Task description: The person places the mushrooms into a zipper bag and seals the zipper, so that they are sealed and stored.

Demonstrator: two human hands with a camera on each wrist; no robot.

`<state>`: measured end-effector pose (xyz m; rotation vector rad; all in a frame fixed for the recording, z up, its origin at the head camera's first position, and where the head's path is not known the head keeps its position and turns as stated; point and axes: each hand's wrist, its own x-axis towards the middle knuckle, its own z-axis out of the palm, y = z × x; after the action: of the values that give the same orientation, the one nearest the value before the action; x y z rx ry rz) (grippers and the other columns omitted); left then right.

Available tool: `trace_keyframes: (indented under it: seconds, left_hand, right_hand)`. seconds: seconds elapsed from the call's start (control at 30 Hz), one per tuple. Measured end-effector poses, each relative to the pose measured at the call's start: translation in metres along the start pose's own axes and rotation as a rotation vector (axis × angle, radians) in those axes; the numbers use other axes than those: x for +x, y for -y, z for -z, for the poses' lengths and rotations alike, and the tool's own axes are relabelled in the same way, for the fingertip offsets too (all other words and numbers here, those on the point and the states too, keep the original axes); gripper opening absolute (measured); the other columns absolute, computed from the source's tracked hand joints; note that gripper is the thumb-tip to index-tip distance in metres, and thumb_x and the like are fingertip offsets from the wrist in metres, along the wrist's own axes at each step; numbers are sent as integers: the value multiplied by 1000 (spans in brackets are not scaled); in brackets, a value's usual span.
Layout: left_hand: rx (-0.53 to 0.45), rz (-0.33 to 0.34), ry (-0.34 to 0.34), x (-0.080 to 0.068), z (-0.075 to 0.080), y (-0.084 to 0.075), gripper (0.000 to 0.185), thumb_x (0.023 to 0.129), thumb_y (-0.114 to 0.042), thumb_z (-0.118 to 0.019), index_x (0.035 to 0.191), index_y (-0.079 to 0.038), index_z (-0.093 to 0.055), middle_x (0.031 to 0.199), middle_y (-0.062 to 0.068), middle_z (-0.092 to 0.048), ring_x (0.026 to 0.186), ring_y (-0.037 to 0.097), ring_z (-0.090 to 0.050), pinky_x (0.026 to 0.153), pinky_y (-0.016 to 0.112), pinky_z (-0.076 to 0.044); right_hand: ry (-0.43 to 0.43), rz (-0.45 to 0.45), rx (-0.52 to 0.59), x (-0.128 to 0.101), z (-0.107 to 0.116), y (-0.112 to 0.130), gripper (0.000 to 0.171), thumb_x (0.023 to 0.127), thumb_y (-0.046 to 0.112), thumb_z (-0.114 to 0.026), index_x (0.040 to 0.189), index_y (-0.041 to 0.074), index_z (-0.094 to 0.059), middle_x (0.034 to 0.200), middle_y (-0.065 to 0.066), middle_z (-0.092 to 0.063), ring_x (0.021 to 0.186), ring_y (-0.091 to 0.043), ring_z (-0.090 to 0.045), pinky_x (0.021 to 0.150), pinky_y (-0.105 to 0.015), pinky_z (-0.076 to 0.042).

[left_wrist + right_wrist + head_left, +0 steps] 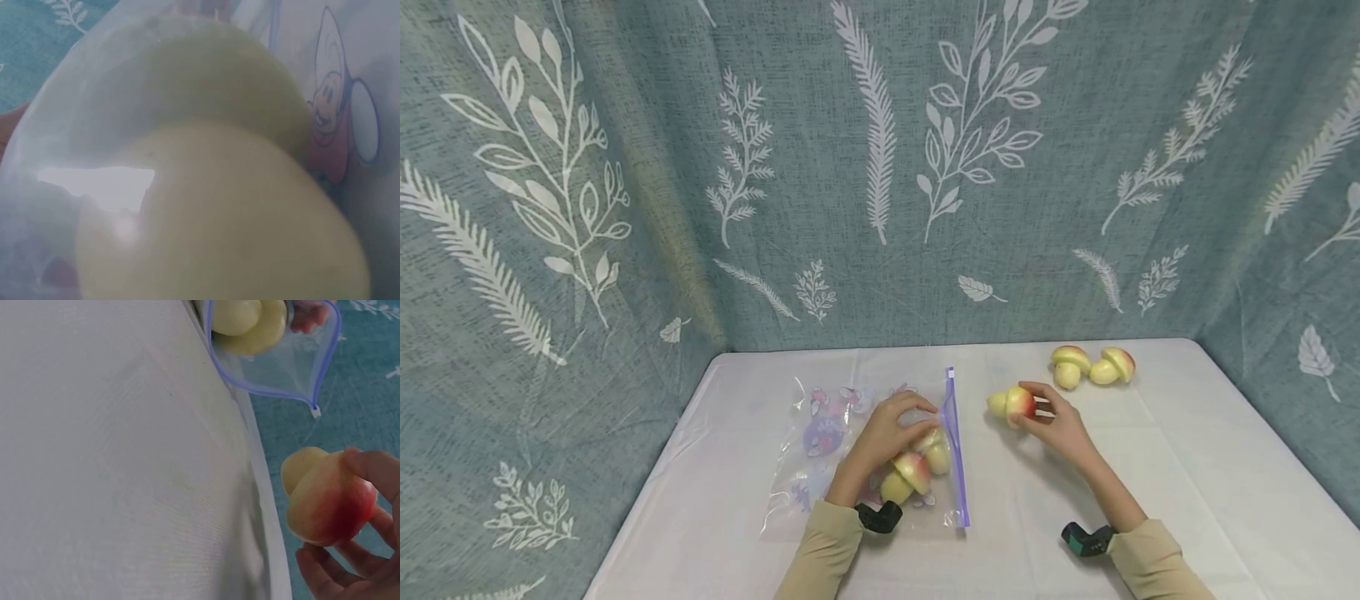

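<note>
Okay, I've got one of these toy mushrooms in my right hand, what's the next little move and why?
Probably carry the mushroom in your right hand leftward to the purple zipper mouth of the bag. Your left hand rests on the bag by that opening, two mushrooms already lie inside, and the bag's mouth faces your right hand.

Bag (838, 450) under the left hand (883, 433) is clear glossy plastic; mushroom (1013, 406) in the right hand (1060, 425) looks smooth, matte.

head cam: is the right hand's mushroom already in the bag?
No: the right hand holds the mushroom above the table, clear of the bag.
</note>
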<state>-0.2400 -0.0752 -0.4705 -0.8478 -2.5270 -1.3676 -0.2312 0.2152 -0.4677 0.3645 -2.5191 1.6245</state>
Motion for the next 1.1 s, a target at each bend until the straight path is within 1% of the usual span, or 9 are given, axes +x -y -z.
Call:
trace_keyframes:
  seconds: [0.1,0.2,0.3,0.4,0.6,0.67,0.8,0.9,1.1]
  left_hand:
    - [7,-4,-2,0,0,0,23,84,-34,-66,100,-17,-68,102,-6,-66,112,17,-56,115,40,-24]
    - [12,3,0,0,0,0,22,84,-33,-66,100,-18,-68,102,-6,-66,112,14,-56,115,38,-24]
    - [16,10,-1,0,0,0,22,84,-33,-67,100,-18,-68,102,-6,-66,113,16,-56,114,39,-27]
    - [18,12,-2,0,0,-1,22,84,-32,-67,100,-17,-68,103,-4,-66,115,20,-55,113,41,-28]
    - [20,8,6,0,1,-1,23,84,-32,-67,100,-17,-68,103,-4,-66,115,19,-55,116,38,-23]
    - [14,7,8,-1,1,-1,23,84,-32,-67,101,-17,-68,103,-4,-66,116,21,-54,116,39,-22]
    - [3,7,11,-1,1,-1,23,84,-33,-66,101,-17,-68,104,-3,-66,118,26,-52,115,42,-22]
    - [-2,9,12,-1,1,-1,23,84,-32,-66,101,-17,-68,104,-3,-66,118,27,-53,116,41,-22]
    - [4,6,11,0,1,-1,22,84,-32,-66,100,-17,-68,103,-4,-66,116,22,-55,116,38,-22]
  right_hand:
    - [17,9,2,-3,-1,10,52,80,2,-70,126,-6,-48,121,-29,-52,103,-43,-56,82,-41,-55]
    - [26,4,4,-4,-3,7,52,80,3,-70,126,-4,-48,122,-28,-51,103,-42,-56,82,-38,-55]
    - [28,3,6,-1,-5,-4,53,80,7,-72,127,0,-49,123,-25,-52,104,-39,-57,84,-38,-54]
    - [32,19,-21,1,-6,-14,53,80,14,-73,127,3,-50,123,-22,-54,104,-35,-58,84,-33,-54]
    - [53,36,7,0,-8,-16,54,79,16,-75,126,6,-51,123,-19,-54,105,-35,-58,85,-32,-53]
    - [66,34,25,-1,-9,-16,54,79,16,-75,126,6,-51,123,-19,-54,104,-36,-58,85,-32,-53]
    - [92,25,51,-2,-11,-14,54,78,14,-75,126,6,-51,125,-19,-53,104,-36,-58,85,-33,-54]
    - [113,37,46,-3,-12,-13,54,78,13,-75,126,5,-51,126,-20,-52,105,-35,-58,87,-36,-53]
    - [143,66,39,-8,-13,0,52,79,5,-72,126,0,-50,126,-24,-52,104,-41,-57,88,-44,-52]
